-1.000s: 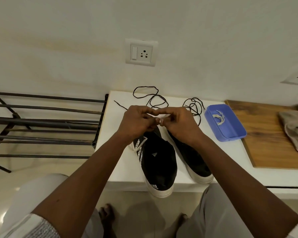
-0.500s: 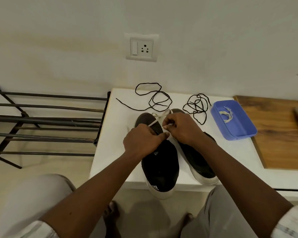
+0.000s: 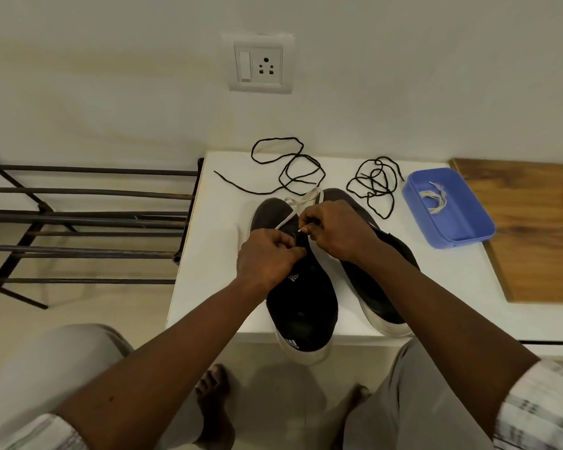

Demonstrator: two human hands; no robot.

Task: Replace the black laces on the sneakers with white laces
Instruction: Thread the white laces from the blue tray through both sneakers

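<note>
- At the room's left a metal rack (image 3: 78,219) stands beside the white table (image 3: 208,254), which bears two black laces (image 3: 286,170) and a blue tray (image 3: 449,209); a wooden board (image 3: 533,228) lies rightward.
- Since a second ago my hands have dropped onto the left sneaker (image 3: 303,297).
- My left hand (image 3: 267,258) grips its upper; my right hand (image 3: 335,232) pinches the white lace (image 3: 303,199) by its tip.

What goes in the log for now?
step: threading white lace through sneaker | right hand: pinches white lace | left hand: grips sneaker | black laces: loose on table

Black laces (image 3: 293,170), blue tray (image 3: 462,227) behind sneakers (image 3: 303,303)
</note>
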